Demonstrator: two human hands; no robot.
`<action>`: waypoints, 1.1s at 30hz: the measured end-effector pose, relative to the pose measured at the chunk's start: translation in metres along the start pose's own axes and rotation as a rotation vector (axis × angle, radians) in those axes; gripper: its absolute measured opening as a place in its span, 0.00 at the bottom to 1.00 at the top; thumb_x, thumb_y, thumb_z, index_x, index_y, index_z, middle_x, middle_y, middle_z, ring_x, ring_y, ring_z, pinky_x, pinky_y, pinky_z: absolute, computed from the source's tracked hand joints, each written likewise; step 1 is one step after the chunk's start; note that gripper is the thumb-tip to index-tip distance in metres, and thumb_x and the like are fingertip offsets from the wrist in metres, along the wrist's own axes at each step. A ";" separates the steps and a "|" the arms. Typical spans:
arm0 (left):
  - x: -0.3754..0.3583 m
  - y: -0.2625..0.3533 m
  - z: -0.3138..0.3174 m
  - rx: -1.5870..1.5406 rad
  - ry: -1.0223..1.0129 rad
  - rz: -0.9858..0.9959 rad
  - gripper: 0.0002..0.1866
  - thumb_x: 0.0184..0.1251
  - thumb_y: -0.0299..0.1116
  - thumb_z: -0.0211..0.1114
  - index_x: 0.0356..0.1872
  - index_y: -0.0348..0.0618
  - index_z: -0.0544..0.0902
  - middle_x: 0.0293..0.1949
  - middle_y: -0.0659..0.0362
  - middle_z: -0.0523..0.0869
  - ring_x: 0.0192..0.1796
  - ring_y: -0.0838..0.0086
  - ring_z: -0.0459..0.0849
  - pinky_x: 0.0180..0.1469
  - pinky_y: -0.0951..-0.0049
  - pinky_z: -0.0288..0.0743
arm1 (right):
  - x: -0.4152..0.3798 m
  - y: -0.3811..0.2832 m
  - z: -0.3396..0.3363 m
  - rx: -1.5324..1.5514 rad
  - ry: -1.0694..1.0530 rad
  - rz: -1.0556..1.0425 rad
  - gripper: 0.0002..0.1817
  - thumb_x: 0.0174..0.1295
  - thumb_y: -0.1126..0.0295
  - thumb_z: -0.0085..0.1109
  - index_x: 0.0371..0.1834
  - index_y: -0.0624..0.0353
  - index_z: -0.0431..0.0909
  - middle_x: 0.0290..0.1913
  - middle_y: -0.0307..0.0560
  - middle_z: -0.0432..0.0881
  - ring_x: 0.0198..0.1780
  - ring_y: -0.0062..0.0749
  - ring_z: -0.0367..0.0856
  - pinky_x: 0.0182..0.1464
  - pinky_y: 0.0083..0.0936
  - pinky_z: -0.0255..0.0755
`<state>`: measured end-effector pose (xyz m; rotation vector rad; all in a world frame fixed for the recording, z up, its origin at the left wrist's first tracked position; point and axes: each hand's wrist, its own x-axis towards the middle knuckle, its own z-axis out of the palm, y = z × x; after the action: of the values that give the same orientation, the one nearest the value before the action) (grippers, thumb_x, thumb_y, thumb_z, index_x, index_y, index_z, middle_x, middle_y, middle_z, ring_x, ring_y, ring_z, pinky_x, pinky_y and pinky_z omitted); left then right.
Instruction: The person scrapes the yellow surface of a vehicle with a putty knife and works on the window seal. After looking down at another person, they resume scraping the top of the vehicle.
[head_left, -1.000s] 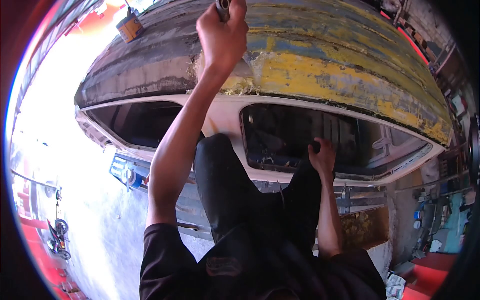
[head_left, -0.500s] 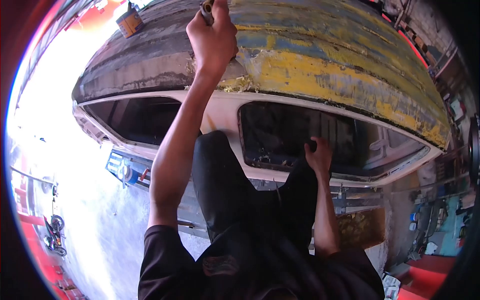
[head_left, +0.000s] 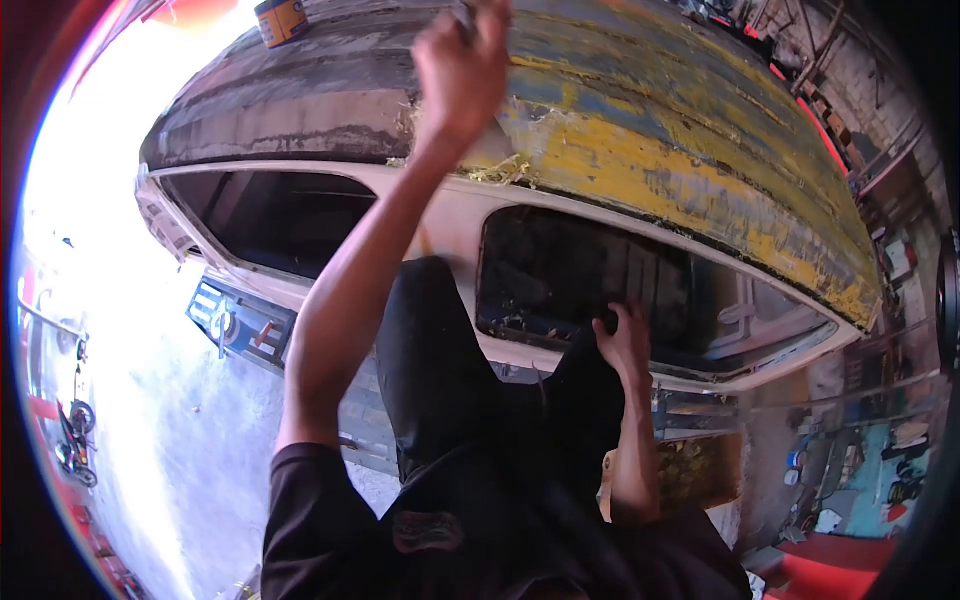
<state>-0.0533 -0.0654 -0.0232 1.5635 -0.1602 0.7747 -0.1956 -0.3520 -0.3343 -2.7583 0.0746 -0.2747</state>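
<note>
My left hand (head_left: pixel 462 75) reaches up over the vehicle roof (head_left: pixel 640 150), fingers wrapped round the handle of what looks like a scraper. Part of a flat grey shape, apparently its blade, shows below the hand; the rest is hidden. Bare brownish-grey surface lies left of the hand, while worn yellow and blue paint lies to the right. Curled paint scrapings (head_left: pixel 505 170) cling to the roof edge just beneath. My right hand (head_left: pixel 625 340) rests over my right knee, in front of the dark side window (head_left: pixel 560 260), fingers apart and slightly bent, holding no visible tool.
A blue and yellow can (head_left: pixel 282 20) stands on the roof at upper left. Below the windows is a slatted platform with a tool-like item (head_left: pixel 222 325) on its left end. A box (head_left: pixel 715 470) stands at lower right; a motorcycle (head_left: pixel 76 440) is far left.
The view has shifted, so the can sits nearer the top edge. My left hand appears further right and higher, still holding the scraper. My right hand stays at the knee.
</note>
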 end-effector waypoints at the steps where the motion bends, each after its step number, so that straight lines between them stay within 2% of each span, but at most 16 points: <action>1: -0.010 -0.012 0.003 0.129 -0.090 -0.057 0.23 0.85 0.43 0.57 0.24 0.43 0.72 0.19 0.68 0.72 0.23 0.85 0.70 0.26 0.76 0.64 | -0.001 -0.015 -0.022 0.021 -0.078 0.027 0.22 0.65 0.58 0.69 0.58 0.58 0.83 0.59 0.58 0.81 0.65 0.53 0.79 0.68 0.46 0.73; 4: 0.001 -0.006 0.001 -0.120 0.060 0.202 0.22 0.85 0.40 0.57 0.24 0.44 0.73 0.19 0.69 0.71 0.23 0.85 0.68 0.26 0.75 0.64 | -0.006 -0.072 -0.089 0.521 -0.461 0.090 0.19 0.69 0.60 0.67 0.57 0.60 0.83 0.57 0.55 0.84 0.61 0.46 0.84 0.65 0.38 0.76; 6: 0.013 0.012 -0.007 -0.420 0.132 0.249 0.21 0.84 0.39 0.58 0.25 0.44 0.74 0.19 0.69 0.70 0.23 0.85 0.67 0.27 0.73 0.64 | -0.009 -0.104 -0.126 0.712 -0.408 -0.094 0.17 0.71 0.62 0.65 0.57 0.61 0.83 0.57 0.53 0.86 0.57 0.40 0.86 0.63 0.34 0.77; 7: 0.011 0.029 -0.008 -0.292 0.206 0.280 0.22 0.84 0.40 0.59 0.25 0.44 0.74 0.19 0.68 0.71 0.23 0.85 0.68 0.27 0.74 0.64 | -0.006 -0.123 -0.142 0.814 -0.394 -0.204 0.17 0.72 0.63 0.64 0.57 0.61 0.83 0.57 0.51 0.86 0.55 0.37 0.87 0.62 0.32 0.77; 8: 0.018 0.018 -0.008 -0.210 0.182 0.429 0.22 0.84 0.43 0.61 0.26 0.43 0.75 0.19 0.68 0.72 0.24 0.82 0.68 0.27 0.73 0.65 | -0.002 -0.138 -0.157 0.841 -0.277 -0.318 0.16 0.73 0.65 0.62 0.58 0.62 0.82 0.59 0.51 0.85 0.56 0.34 0.85 0.62 0.30 0.76; 9: 0.012 0.025 -0.012 -0.183 0.214 0.652 0.15 0.75 0.36 0.65 0.30 0.36 0.84 0.20 0.56 0.80 0.20 0.78 0.74 0.24 0.69 0.71 | 0.004 -0.150 -0.171 0.873 -0.157 -0.432 0.15 0.74 0.68 0.60 0.59 0.64 0.81 0.61 0.51 0.83 0.57 0.30 0.83 0.61 0.29 0.75; 11: -0.017 0.038 -0.005 -0.140 0.024 0.497 0.07 0.68 0.33 0.69 0.37 0.39 0.87 0.25 0.54 0.81 0.28 0.64 0.81 0.36 0.63 0.76 | 0.023 -0.175 -0.193 1.005 0.148 -0.547 0.17 0.79 0.65 0.52 0.62 0.66 0.78 0.66 0.53 0.79 0.59 0.31 0.80 0.62 0.28 0.73; 12: -0.030 0.049 -0.005 -0.058 -0.012 0.626 0.10 0.67 0.36 0.70 0.42 0.40 0.87 0.37 0.52 0.84 0.38 0.58 0.83 0.43 0.60 0.78 | 0.035 -0.190 -0.210 0.973 0.268 -0.581 0.20 0.81 0.63 0.48 0.65 0.66 0.75 0.67 0.53 0.77 0.62 0.32 0.78 0.65 0.29 0.71; 15: -0.060 0.062 0.013 -0.045 -0.211 0.671 0.19 0.67 0.47 0.70 0.48 0.43 0.83 0.57 0.47 0.74 0.60 0.47 0.69 0.61 0.48 0.71 | 0.076 -0.193 -0.218 1.076 0.524 -0.525 0.28 0.85 0.54 0.37 0.74 0.65 0.67 0.71 0.53 0.72 0.70 0.35 0.72 0.72 0.32 0.63; 16: -0.062 0.063 0.020 -0.078 -0.150 0.712 0.20 0.66 0.49 0.70 0.45 0.42 0.82 0.56 0.46 0.73 0.59 0.46 0.68 0.61 0.48 0.70 | 0.073 -0.214 -0.227 1.180 0.547 -0.359 0.29 0.86 0.53 0.36 0.77 0.65 0.63 0.73 0.52 0.69 0.73 0.36 0.68 0.75 0.34 0.59; 20: -0.056 0.068 0.022 -0.103 -0.059 0.762 0.21 0.70 0.50 0.65 0.42 0.40 0.79 0.54 0.45 0.71 0.56 0.46 0.68 0.61 0.49 0.68 | 0.083 -0.235 -0.237 1.180 0.484 -0.474 0.33 0.86 0.48 0.37 0.80 0.63 0.60 0.73 0.50 0.69 0.74 0.37 0.68 0.76 0.36 0.60; 23: -0.055 0.068 0.006 -0.216 -0.210 0.566 0.20 0.76 0.51 0.61 0.47 0.41 0.80 0.56 0.44 0.71 0.60 0.49 0.67 0.63 0.50 0.68 | 0.092 -0.235 -0.227 1.205 0.491 -0.484 0.35 0.85 0.45 0.40 0.82 0.62 0.60 0.64 0.45 0.72 0.66 0.32 0.73 0.70 0.34 0.65; 24: -0.057 0.067 -0.003 -0.191 -0.113 0.549 0.16 0.77 0.44 0.60 0.45 0.38 0.79 0.52 0.44 0.73 0.56 0.51 0.71 0.58 0.54 0.71 | 0.096 -0.234 -0.227 1.245 0.480 -0.494 0.35 0.85 0.45 0.40 0.81 0.61 0.61 0.60 0.42 0.73 0.62 0.30 0.75 0.66 0.32 0.68; 26: -0.070 0.050 -0.014 -0.392 0.000 0.456 0.14 0.78 0.39 0.59 0.42 0.36 0.78 0.43 0.46 0.75 0.46 0.52 0.76 0.50 0.59 0.73 | 0.094 -0.248 -0.235 1.344 0.489 -0.442 0.36 0.82 0.42 0.43 0.76 0.63 0.67 0.47 0.37 0.73 0.38 0.20 0.68 0.37 0.18 0.64; 30: -0.138 -0.018 -0.019 -0.402 -0.082 0.480 0.16 0.76 0.32 0.59 0.26 0.37 0.71 0.22 0.52 0.71 0.23 0.54 0.74 0.28 0.61 0.66 | 0.113 -0.245 -0.261 1.353 0.582 -0.415 0.25 0.83 0.43 0.45 0.49 0.58 0.71 0.41 0.39 0.71 0.34 0.22 0.67 0.32 0.22 0.62; 33: -0.199 -0.071 -0.014 -0.223 -0.351 0.446 0.21 0.75 0.30 0.61 0.19 0.40 0.64 0.19 0.51 0.69 0.21 0.54 0.74 0.24 0.56 0.61 | 0.132 -0.245 -0.280 1.290 0.486 -0.518 0.22 0.82 0.47 0.49 0.48 0.58 0.71 0.40 0.39 0.71 0.33 0.22 0.67 0.35 0.23 0.63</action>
<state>-0.1718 -0.1079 -0.1934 1.4537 -0.8476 0.7843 -0.1188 -0.2345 0.0339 -1.3488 -0.5119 -0.7805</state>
